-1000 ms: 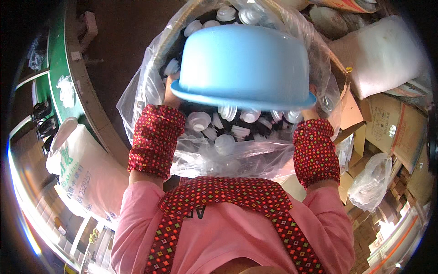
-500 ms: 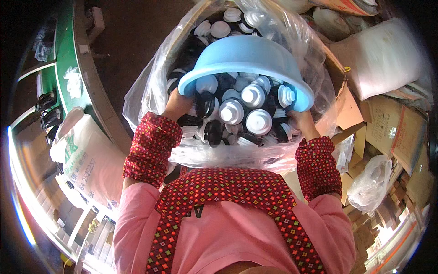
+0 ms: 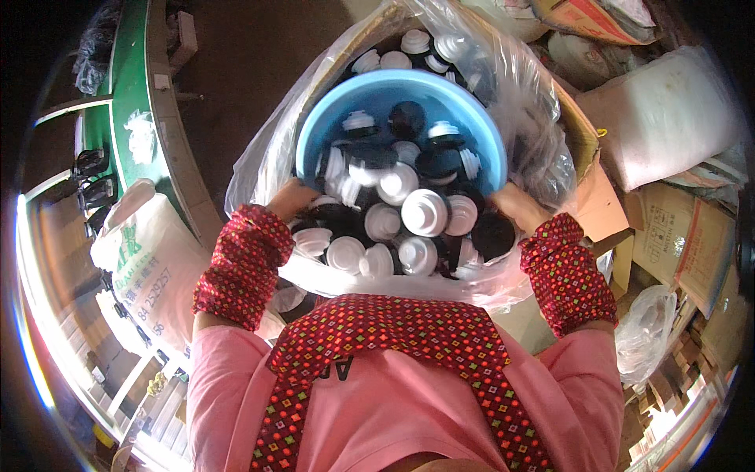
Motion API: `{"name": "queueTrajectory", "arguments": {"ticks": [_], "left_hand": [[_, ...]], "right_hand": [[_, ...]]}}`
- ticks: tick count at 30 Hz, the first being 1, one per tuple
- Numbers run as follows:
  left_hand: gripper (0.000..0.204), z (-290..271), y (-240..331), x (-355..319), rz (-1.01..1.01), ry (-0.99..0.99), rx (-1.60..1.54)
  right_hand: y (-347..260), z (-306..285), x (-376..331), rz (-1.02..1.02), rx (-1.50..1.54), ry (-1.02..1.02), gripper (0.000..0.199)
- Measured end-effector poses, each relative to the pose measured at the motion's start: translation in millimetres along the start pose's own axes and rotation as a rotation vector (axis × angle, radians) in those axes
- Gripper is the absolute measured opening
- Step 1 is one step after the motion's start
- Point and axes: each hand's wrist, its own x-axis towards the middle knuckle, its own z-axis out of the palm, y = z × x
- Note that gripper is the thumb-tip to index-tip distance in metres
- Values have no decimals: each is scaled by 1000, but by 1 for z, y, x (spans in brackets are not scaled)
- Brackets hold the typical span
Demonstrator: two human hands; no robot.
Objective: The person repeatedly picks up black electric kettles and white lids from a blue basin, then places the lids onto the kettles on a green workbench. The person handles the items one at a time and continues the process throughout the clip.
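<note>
While the fingers of the left hand (image 3: 292,198) and right hand (image 3: 519,206) grip the blue basin (image 3: 401,75) by its rim, I fear overtilting could spill caps (image 3: 425,212) past the plastic liner (image 3: 543,155).

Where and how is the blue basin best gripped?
The blue basin is probably best held by its rim, one hand per side, from the wearer's side: its mouth tilts that way, exposing both side edges, where the left hand and right hand are. Black-and-white pieces crowd the lower edge.
</note>
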Motion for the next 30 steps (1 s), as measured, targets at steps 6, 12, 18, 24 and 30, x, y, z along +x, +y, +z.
{"name": "queueTrajectory", "arguments": {"ticks": [6,12,18,24,30], "left_hand": [[28,-3,49,-21,227,-317,8],[35,-6,47,-55,312,103,-273],[57,23,75,-47,288,167,-410],[64,6,93,-53,381,252,-473],[78,-37,126,-162,413,318,-374]], "right_hand": [[4,-37,4,92,-77,172,31],[-25,-15,-14,50,161,280,35],[-6,-22,-10,-145,268,584,25],[-39,-9,-54,-337,421,771,13],[-36,-13,-91,-557,645,693,41]]}}
